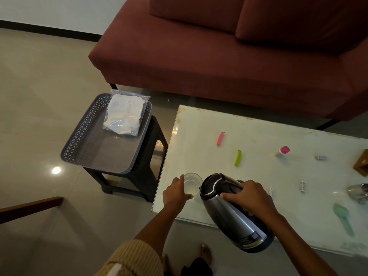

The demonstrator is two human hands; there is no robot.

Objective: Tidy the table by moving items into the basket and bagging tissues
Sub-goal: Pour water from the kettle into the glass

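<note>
bagged tissues (123, 114) lie in the basket (79, 136); at the table (258, 172)'s left edge our right hand (249, 198) grips the kettle (233, 214), our left hand (175, 191) clasps the glass (192, 181), clips (220, 138) not yet moved.

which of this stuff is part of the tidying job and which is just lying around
Job:
basket, tissue bag, kettle, glass, pink clip, green clip, pink-capped bottle, steel mug, green spoon

Just there:
sofa, stool

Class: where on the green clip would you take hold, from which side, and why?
Pinch the green clip at mid-length, across its narrow width, coming straight down from above. It lies flat on the table, long and thin, with nothing close beside it, so both long edges are free.
</note>
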